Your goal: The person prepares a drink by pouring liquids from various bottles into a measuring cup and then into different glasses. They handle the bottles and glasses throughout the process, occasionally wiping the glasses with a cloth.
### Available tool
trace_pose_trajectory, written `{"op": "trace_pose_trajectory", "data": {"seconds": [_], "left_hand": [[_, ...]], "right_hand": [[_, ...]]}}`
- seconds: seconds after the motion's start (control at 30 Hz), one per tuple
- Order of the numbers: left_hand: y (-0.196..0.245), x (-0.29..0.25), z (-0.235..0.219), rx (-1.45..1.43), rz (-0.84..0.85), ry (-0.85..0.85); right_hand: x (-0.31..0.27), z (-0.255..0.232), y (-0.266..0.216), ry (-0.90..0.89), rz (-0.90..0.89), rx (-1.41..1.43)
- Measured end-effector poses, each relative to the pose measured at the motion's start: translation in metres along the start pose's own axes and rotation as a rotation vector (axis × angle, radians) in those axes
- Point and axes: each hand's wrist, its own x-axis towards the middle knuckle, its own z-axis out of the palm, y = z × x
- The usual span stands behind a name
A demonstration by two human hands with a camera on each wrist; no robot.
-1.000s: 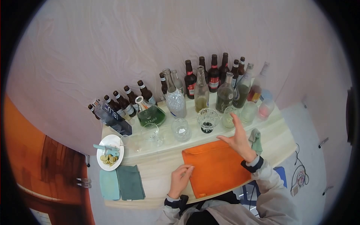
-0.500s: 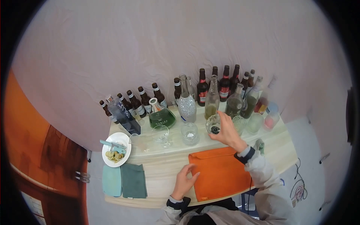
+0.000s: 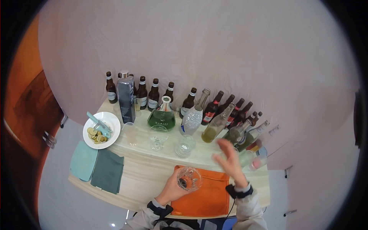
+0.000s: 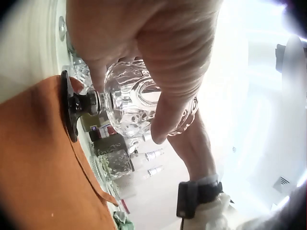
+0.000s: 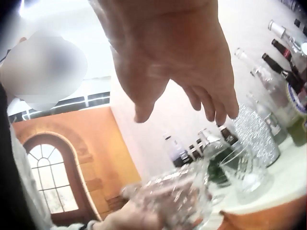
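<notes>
Gripping the glass [image 3: 190, 179] by its bowl, presumably the easiest part to grasp, we hold it in our left hand [image 3: 172, 190] over the orange cloth [image 3: 209, 196], at the counter's [image 3: 140, 172] five o'clock. This grip leaves the black foot [image 4: 70, 108] exposed. Our right hand [image 3: 231, 163], at the glass's two o'clock, holds nothing, thumb wide of the fingers. Bottles [image 3: 153, 96] stand from eleven to two o'clock along the back, likely to reserve the front for handling.
</notes>
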Motion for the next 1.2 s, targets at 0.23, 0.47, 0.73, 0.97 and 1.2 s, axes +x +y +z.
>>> {"op": "trace_pose_trajectory", "data": {"seconds": [0.23, 0.47, 0.73, 0.97, 1.2], "left_hand": [[-0.010, -0.007, -0.003, -0.039, -0.043, 0.001], [0.007, -0.008, -0.008, -0.022, -0.099, 0.006], [0.028, -0.006, -0.009, -0.033, -0.055, -0.019], [0.027, -0.013, 0.000, 0.000, 0.057, 0.012], [0.039, -0.025, 0.008, 0.053, 0.028, -0.038]], "right_hand": [[0.152, -0.026, 0.085, 0.544, -0.067, 0.036], [0.174, 0.007, 0.083, 0.519, 0.000, 0.206], [0.121, -0.004, -0.030, 0.395, -0.180, 0.213], [0.025, -0.015, -0.114, 0.139, -0.364, -0.058], [-0.057, -0.013, -0.100, -0.165, -0.148, -0.439]]}}
